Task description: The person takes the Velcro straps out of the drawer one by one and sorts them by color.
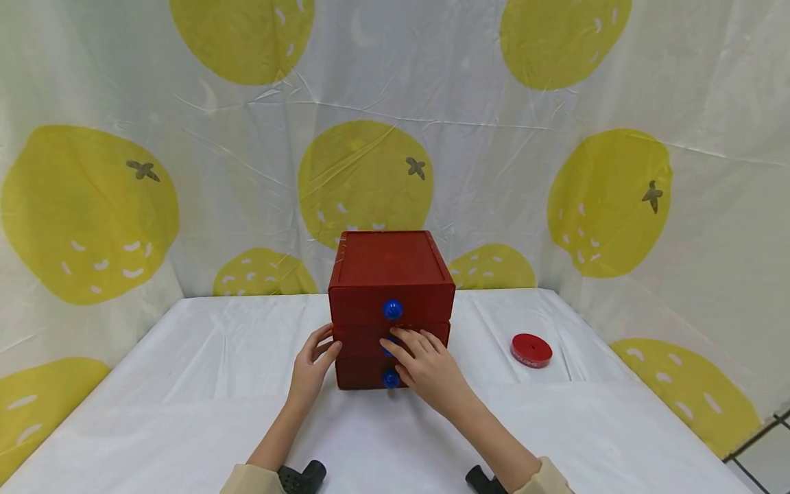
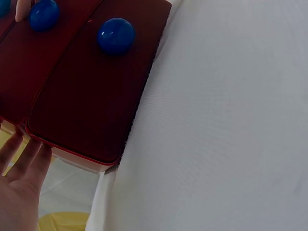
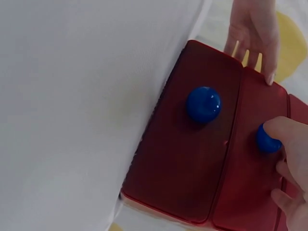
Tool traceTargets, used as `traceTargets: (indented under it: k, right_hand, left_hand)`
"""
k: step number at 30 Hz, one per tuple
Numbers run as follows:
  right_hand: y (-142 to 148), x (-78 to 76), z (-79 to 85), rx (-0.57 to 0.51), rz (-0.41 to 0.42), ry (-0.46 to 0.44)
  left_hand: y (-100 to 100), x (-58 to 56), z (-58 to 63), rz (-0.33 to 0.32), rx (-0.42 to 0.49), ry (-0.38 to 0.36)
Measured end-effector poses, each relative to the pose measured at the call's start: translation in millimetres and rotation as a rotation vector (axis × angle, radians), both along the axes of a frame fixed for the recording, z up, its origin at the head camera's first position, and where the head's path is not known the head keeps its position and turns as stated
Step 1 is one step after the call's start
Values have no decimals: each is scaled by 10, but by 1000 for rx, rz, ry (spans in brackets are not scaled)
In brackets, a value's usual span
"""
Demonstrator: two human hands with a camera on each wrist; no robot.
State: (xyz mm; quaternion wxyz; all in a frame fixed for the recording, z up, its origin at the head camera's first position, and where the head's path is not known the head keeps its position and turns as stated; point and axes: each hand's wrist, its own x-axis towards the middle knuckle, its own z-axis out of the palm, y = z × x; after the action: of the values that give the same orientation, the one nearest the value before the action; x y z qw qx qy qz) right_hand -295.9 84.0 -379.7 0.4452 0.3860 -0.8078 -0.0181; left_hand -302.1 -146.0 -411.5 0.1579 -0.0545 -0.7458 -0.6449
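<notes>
A dark red three-drawer box (image 1: 385, 261) stands on the white-covered table, each drawer front carrying a round blue knob. My right hand (image 1: 430, 374) is at the middle drawer, pinching its blue knob (image 3: 267, 139); the thumb lies on the knob and part of it is hidden. The bottom knob (image 2: 116, 36) and top knob (image 1: 392, 309) are untouched. At the box's left side, my left hand (image 1: 313, 362) rests with fairly straight fingers along the side wall and the thumb by the front edge. All three drawers look closed.
A red round flat object (image 1: 531, 350), like a roll of tape, lies on the table right of the box. Behind the white tablecloth (image 1: 234, 370) hangs a curtain (image 1: 469, 185) with a yellow lemon print. Dark wrist devices (image 1: 302, 476) sit near the sleeves.
</notes>
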Motion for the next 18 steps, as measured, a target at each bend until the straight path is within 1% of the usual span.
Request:
traceTargets:
  k: [3,13,18]
  right_hand:
    - [-20,6,2,26,-10,-13]
    - [-52,18,-6,65,-45,-115]
    - [-54,14,-6,68,-41,-132]
  left_hand:
    - [-4,-6,-4,-3,4,-2]
    - [-6,-12,-5,-11,0,-4]
    - [-6,-23,-12,-28,31,10]
